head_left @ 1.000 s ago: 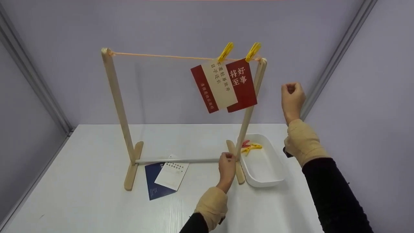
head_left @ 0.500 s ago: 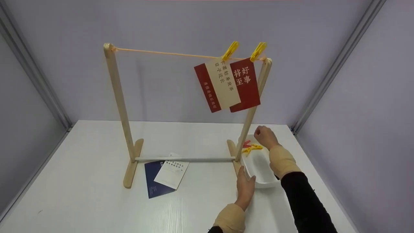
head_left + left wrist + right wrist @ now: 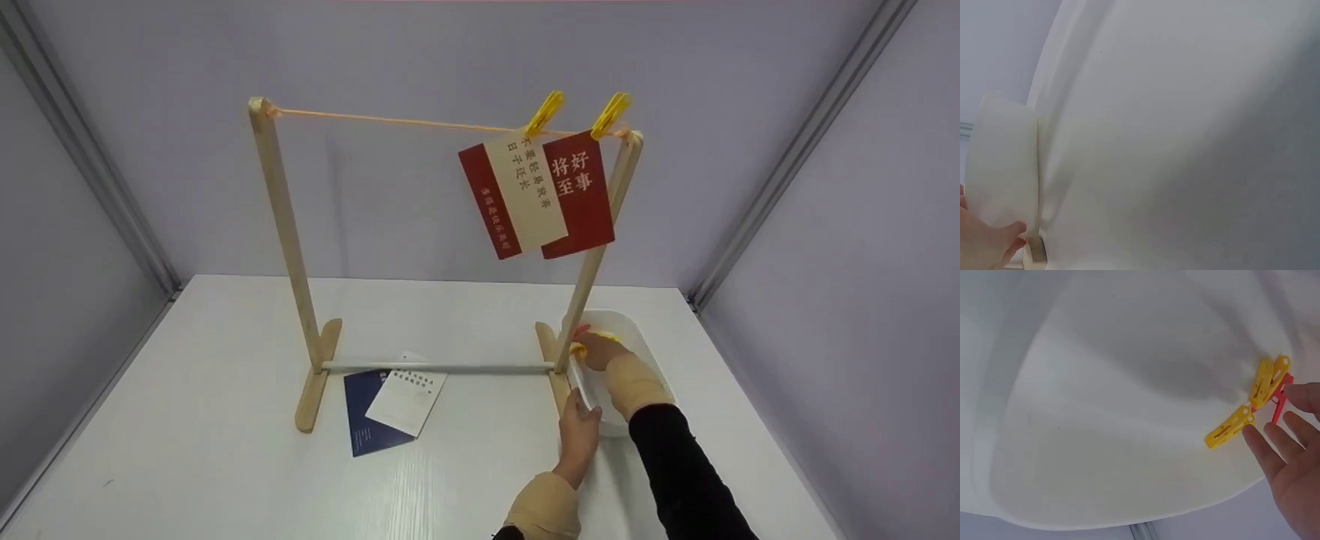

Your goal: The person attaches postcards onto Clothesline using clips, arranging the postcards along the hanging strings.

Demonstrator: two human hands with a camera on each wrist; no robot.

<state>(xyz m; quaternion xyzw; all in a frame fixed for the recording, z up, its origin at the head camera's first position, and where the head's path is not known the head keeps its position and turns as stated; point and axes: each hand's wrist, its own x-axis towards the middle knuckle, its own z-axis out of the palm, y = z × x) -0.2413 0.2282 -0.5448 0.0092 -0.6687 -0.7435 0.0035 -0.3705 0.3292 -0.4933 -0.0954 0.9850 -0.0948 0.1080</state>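
In the head view my right hand (image 3: pixel 600 351) reaches down into the white plastic tray (image 3: pixel 651 352). The right wrist view shows its fingers spread beside two yellow clothespins (image 3: pixel 1230 426) and a red clothespin (image 3: pixel 1279 400), with the thumb close to the red one. It holds nothing; whether it touches a clothespin is unclear. My left hand (image 3: pixel 579 439) lies against the tray's near left side, fingers extended between tray and rack foot. In the left wrist view that hand (image 3: pixel 982 242) touches the tray wall near the wooden foot's end (image 3: pixel 1036 253).
A wooden rack (image 3: pixel 283 225) carries an orange string (image 3: pixel 390 120). Two yellow clothespins (image 3: pixel 544 114) on it hold a red-and-cream card (image 3: pixel 525 199) and a red card (image 3: pixel 589 217). Below lie a blue card (image 3: pixel 367 420) and a white card (image 3: pixel 407 401) on the table.
My right hand has come down from beside the rack's right post into the tray, among the clothespins. The left hand has shifted from the crossbar's right end to the tray's side, its fingers straightening.
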